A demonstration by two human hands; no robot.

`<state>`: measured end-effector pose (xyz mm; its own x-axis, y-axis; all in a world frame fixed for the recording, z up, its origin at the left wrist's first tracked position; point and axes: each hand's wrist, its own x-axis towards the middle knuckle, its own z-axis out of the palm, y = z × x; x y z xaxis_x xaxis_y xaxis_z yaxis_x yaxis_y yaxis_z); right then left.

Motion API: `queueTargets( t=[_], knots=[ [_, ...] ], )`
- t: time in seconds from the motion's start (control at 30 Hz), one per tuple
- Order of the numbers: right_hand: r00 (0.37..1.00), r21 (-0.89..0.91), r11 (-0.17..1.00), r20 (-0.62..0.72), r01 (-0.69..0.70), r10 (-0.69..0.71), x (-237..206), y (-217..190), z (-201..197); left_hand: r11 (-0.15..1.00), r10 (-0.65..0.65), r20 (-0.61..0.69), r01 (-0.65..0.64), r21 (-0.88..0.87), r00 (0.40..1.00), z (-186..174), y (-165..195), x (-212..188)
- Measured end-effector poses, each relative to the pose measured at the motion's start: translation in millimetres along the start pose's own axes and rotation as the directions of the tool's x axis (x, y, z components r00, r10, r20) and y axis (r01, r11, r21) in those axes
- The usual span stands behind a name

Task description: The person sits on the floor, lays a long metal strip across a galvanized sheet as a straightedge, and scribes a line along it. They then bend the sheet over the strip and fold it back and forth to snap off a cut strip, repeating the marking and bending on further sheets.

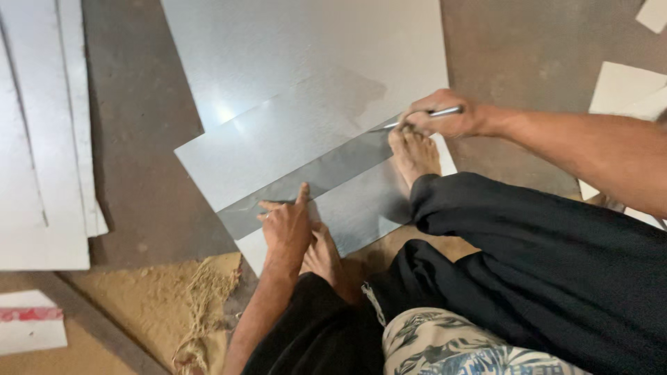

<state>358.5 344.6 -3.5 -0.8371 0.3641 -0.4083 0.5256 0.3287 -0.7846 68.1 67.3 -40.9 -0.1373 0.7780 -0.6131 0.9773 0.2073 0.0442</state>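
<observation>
A shiny metal sheet [278, 149] lies on the floor with a long metal straightedge strip [313, 182] laid diagonally across it. My left hand [286, 223] presses down on the strip's near-left end, fingers spread. At the strip's far-right end my right hand [441, 117] grips a thin metal scribing tool [432, 114], its tip touching the sheet by the strip's edge. Both my bare feet rest on the sheet, one under each hand.
A larger metal sheet [306, 48] lies under and beyond the worked one. More sheets [42, 139] are stacked at the left. Pale boards [625, 90] lie at the right. Frayed sacking [201, 298] sits on the brown floor near my left leg.
</observation>
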Motion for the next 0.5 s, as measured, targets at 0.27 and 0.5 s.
queueTargets(
  t=[0.27, 0.5],
  knots=[
    [0.937, -0.068, 0.965, -0.267, -0.253, 0.226, -75, 69, -73, 0.989, 0.024, -0.085, -0.011, 0.150, 0.996, 3, 5, 0],
    [0.956, -0.169, 0.959, -0.227, -0.228, 0.187, -11, 66, -43, 0.982, -0.183, -0.358, 0.151, -0.115, 0.916, -22, -50, -28]
  ],
)
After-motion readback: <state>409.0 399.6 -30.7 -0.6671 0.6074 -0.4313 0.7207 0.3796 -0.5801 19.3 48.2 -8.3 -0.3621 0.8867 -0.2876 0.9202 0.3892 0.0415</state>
